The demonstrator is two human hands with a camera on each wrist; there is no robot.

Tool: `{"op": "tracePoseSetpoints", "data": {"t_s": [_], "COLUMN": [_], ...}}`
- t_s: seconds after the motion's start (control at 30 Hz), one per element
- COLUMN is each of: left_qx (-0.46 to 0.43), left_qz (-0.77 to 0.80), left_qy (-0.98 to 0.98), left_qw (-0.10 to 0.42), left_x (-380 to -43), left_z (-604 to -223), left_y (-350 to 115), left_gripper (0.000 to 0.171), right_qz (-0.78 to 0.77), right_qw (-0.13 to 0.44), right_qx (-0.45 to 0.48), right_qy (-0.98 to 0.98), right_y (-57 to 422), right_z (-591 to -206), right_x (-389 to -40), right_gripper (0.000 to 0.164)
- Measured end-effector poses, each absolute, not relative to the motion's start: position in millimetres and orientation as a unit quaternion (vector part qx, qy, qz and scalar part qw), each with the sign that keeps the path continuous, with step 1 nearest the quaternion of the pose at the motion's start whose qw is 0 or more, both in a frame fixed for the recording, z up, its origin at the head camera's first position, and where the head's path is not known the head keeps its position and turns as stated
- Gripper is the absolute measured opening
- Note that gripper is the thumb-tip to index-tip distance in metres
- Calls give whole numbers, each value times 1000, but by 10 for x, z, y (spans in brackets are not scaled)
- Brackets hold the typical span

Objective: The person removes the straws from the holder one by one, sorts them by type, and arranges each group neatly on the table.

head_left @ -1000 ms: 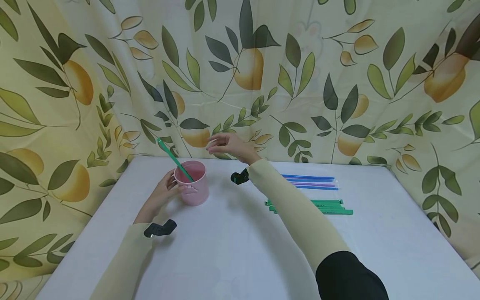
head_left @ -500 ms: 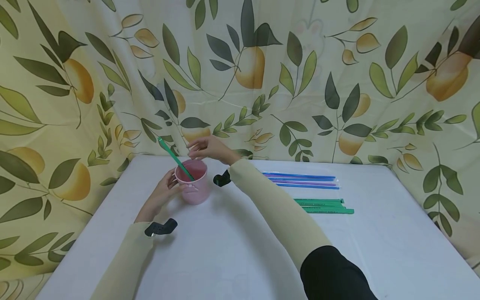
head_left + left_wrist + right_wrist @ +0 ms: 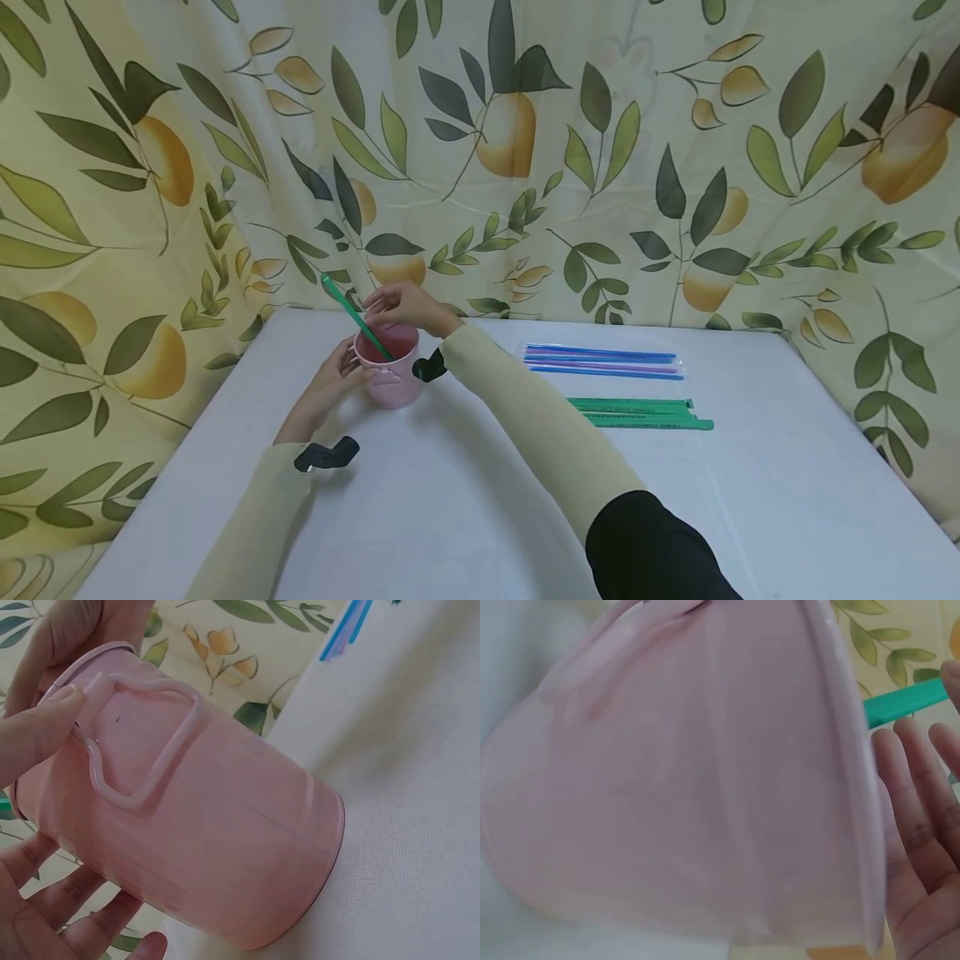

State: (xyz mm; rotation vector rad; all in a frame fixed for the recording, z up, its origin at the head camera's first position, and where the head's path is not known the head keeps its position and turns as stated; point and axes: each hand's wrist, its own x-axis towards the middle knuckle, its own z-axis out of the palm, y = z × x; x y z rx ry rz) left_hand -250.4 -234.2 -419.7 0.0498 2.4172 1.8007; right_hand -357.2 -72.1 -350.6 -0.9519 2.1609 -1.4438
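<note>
A small pink bucket with a wire handle stands at the table's left. Its base appears to rest on the white top. My left hand holds the bucket from the left, thumb at the handle's mount and fingers along the far side. A long, slim green strip leans inside the bucket, its upper end sticking out past the rim. Over the rim hangs my right hand, fingers loosely bent close to the strip. In the right wrist view, the fingers lie beside the green strip, with no clear grip on it.
Several green strips with dark print lie at the right of the white table, partly behind my right sleeve. Blue and purple sticks in a clear packet lie behind them. A leaf-and-fruit patterned curtain hangs at the back edge.
My right hand has moved left and slightly down, from the right of the bucket to over its rim near the green strip. The left hand still holds the bucket in place.
</note>
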Motion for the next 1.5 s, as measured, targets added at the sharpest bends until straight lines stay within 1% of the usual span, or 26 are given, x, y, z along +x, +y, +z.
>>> {"op": "tracePoseSetpoints", "data": {"t_s": [0.37, 0.63, 0.87, 1.27, 1.5], "left_qx": [11, 7, 7, -11, -14], "left_qz": [593, 600, 612, 604, 603], "left_qy": [802, 797, 787, 793, 794], "left_qw": [67, 70, 79, 79, 79], "left_x": [-2504, -2514, -2528, -2505, -2478], "left_z": [-4190, -4208, -4240, -4242, -4167], "left_y": [-2339, -2350, -2375, -2357, -2330], "left_gripper": [83, 85, 85, 87, 87], "right_qz": [-482, -448, -414, -409, -419], "right_qw": [161, 158, 154, 140, 140], "right_qx": [-351, -367, -361, -389, -368], "right_qy": [787, 800, 821, 813, 818], "right_y": [-840, -944, -983, -988, -958], "right_z": [-3533, -3582, -3601, -3601, -3608], "right_x": [-3585, -3590, -3561, -3495, -3500], "right_gripper": [34, 25, 19, 19, 18]}}
